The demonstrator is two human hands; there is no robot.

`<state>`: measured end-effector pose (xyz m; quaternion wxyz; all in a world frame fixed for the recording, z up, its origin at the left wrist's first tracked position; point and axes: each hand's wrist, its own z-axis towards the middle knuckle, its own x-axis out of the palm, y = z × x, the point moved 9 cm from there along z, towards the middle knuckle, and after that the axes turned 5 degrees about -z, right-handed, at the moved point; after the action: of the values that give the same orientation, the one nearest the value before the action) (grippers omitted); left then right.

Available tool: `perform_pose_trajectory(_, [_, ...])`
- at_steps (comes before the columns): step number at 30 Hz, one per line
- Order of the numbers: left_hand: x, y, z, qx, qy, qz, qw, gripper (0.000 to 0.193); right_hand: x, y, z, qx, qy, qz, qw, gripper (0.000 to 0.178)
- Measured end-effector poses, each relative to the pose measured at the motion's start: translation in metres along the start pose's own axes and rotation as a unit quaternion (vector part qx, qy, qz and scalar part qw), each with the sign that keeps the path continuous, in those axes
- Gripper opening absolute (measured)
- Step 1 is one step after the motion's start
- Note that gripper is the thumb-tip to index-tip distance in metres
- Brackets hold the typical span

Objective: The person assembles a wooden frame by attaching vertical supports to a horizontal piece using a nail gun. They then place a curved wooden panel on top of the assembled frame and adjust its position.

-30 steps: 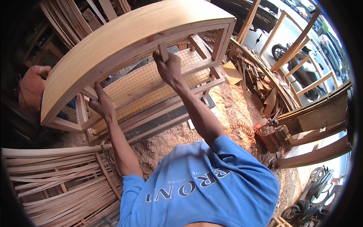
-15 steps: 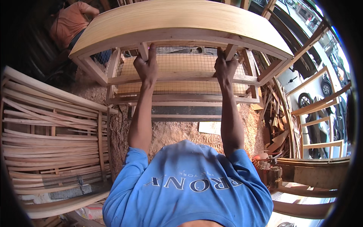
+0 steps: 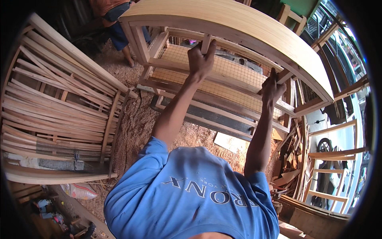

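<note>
A large wooden frame (image 3: 223, 76) spans the upper middle, with a broad pale panel (image 3: 238, 20) along its far, upper side. Square wire mesh (image 3: 175, 59) shows behind its rails. My left hand (image 3: 200, 60) is closed around a short wooden crosspiece near the frame's middle. Farther right, my right hand (image 3: 273, 88) grips a similar crosspiece toward the frame's right end. Both arms reach forward, apart from each other. Some fingers of both hands are hidden behind the wood.
Stacked thin wooden strips (image 3: 59, 103) lie in a rack at left. Wood shavings (image 3: 131, 131) cover the floor, with a pale flat board (image 3: 230, 142) on them. Another person (image 3: 117, 24) is at the upper left. Offcuts (image 3: 287, 163) and light wooden frames (image 3: 328, 171) stand at right.
The view has turned, so the frame now slants down to the right and sits farther right in the picture. Both hands keep their grip on its crosspieces.
</note>
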<state>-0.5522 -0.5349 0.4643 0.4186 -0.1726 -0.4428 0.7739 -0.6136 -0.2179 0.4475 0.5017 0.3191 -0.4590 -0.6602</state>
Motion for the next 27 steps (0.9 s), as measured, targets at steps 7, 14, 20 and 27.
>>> perform_pose_trajectory(7, [0.0,-0.006,-0.001,-0.017,0.022,-0.007,1.0,0.037,0.002,0.005,-0.007,0.014,0.0,0.03,0.999,0.036])
perform_pose_trajectory(14, [0.001,-0.007,-0.003,-0.019,0.002,0.001,1.0,0.044,0.002,0.002,0.0,0.001,0.012,0.029,1.0,0.035])
perform_pose_trajectory(20, [0.001,-0.004,-0.002,0.016,0.008,0.004,1.0,0.046,0.002,0.001,0.003,-0.004,0.02,0.021,1.0,0.033])
perform_pose_trajectory(27, [0.003,-0.002,0.003,0.058,-0.005,-0.004,0.998,0.047,-0.001,0.0,0.006,-0.031,0.008,-0.02,0.999,0.037])
